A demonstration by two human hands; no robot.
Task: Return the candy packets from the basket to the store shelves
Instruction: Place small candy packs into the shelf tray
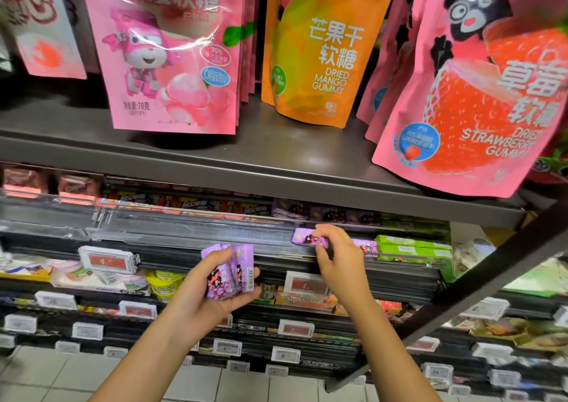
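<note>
Store shelving fills the view, tiered dark shelves (276, 168) with price tags on their front rails and hanging gummy pouches above. Take the clear-fronted shelf tray (190, 229) under the top shelf as the landmark. At its right end, the right hand (333, 251) pinches one purple candy packet (307, 238) by its near edge, fingertips curled over it, and holds it at the tray's front lip. Just beyond that packet lie more purple packets of the same print, then green packets (412, 248). Below the tray's middle, the left hand (212, 291) cups a small stack of purple candy packets (229, 274), thumb across their face, fingers curled behind. No basket shows in this view.

These packets look small, flat and light, so weight should be no trouble. Their printed wrap looks glossy and may slip, which is the likelier risk for the loose stack in the left grip. They seem fairly stiff, boxy at the edges, so a pinch across the short end, as the right grip has it, should steer one cleanly into its row. Squeezing hard could dent them.
</note>
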